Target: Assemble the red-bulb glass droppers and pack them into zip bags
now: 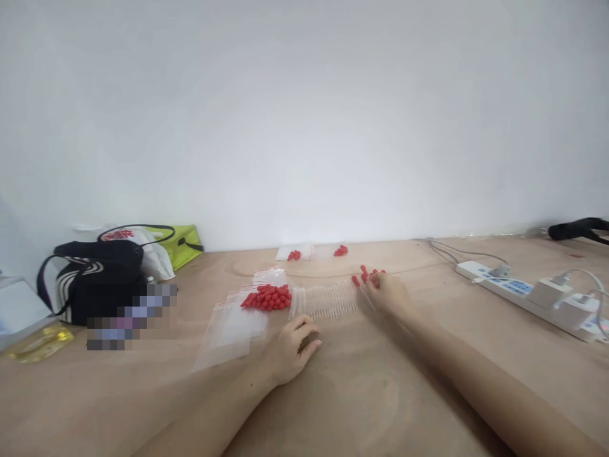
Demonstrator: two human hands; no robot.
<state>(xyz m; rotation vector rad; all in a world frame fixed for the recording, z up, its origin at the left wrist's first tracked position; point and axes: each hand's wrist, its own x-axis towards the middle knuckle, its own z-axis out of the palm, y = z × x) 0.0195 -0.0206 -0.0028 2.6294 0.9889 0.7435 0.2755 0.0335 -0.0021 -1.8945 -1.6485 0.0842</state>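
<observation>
My left hand rests on the table with its fingers loosely curved, the thumb apart and nothing in it. Just beyond it lies a row of thin clear tubes. Left of the row, many red rubber-like pieces are heaped on clear zip bags. At the row's right end, my right hand has its fingertips pinched beside a small group of red pieces. A thin pale stick shows under those fingers, but what they grip is too small to make out.
Toward the wall, two small clusters of red pieces lie on clear bags. A black bag, a green bag and yellow tape are at left. A power strip with plugs and cables lies at right.
</observation>
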